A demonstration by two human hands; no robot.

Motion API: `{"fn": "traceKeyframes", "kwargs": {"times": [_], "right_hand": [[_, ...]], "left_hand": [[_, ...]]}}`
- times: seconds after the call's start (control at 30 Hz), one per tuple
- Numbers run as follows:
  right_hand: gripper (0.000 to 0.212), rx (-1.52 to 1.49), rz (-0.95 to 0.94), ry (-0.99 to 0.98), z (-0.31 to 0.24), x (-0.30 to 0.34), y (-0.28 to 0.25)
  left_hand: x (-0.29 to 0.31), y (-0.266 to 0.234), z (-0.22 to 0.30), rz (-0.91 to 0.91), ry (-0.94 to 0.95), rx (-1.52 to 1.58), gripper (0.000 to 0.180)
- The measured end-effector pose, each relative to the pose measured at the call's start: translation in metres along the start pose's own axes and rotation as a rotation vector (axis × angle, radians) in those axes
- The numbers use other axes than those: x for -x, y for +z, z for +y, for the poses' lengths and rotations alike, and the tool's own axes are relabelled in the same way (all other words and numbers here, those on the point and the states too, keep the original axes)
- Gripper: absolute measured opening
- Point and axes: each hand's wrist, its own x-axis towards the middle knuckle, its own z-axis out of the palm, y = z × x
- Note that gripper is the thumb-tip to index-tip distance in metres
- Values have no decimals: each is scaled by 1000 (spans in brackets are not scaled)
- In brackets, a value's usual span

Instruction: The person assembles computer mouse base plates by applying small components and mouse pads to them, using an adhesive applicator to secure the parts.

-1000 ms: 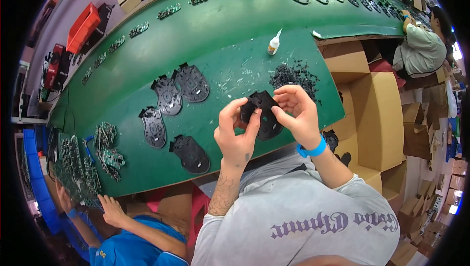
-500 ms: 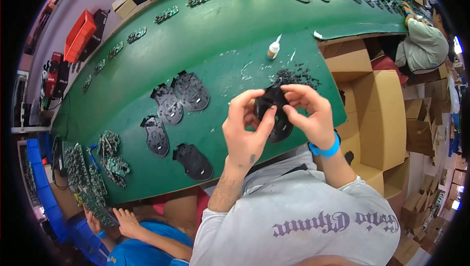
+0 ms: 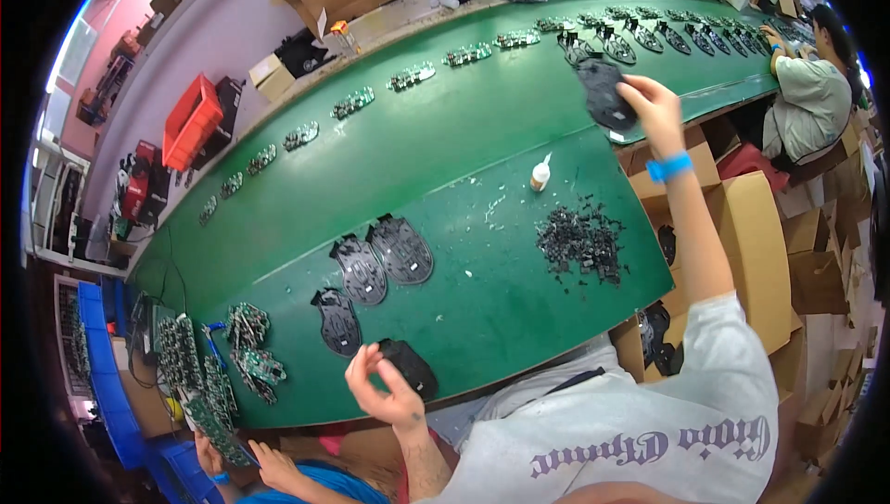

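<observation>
Out over the far right of the table, my right hand [image 3: 656,119] grips a black plastic shell [image 3: 608,101] by its edge, held up close to a row of similar pieces. My left hand [image 3: 385,393] is down at the near edge with fingers apart and nothing in it. Right beside it lies another black shell [image 3: 410,370], partly hidden by the fingers. Just beyond are more dark shells with small parts on them: one at the left [image 3: 339,323], one in the middle [image 3: 361,274] and one farther right [image 3: 402,252].
Small black plastic bits [image 3: 582,242] lie heaped near a white dropper bottle [image 3: 540,175]. Bundled green circuit boards [image 3: 255,351] sit at the left. A line of boards [image 3: 411,76] runs along the far side. An open cardboard box [image 3: 742,254] stands at the right; co-workers sit on both sides.
Both hands held a black shell together before. Now my right hand has carried a shell away to the far right, and my left hand has dropped back toward the near-left shell.
</observation>
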Motion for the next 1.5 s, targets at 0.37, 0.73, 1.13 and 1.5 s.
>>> {"fn": "traceKeyframes", "kwargs": {"times": [0.37,0.73,1.13,1.5], "right_hand": [[36,886,27,169,64,-110,140],[44,1144,-238,-118,52,-103,103],[10,536,-447,-109,-45,178,-54],[13,571,-273,-120,-34,233,-25]], "left_hand": [[14,1,-21,19,-67,-271,32],[11,7,-26,-82,-87,-347,41],[9,2,-19,-51,-258,-72,38],[15,-3,-11,66,-412,592,51]]}}
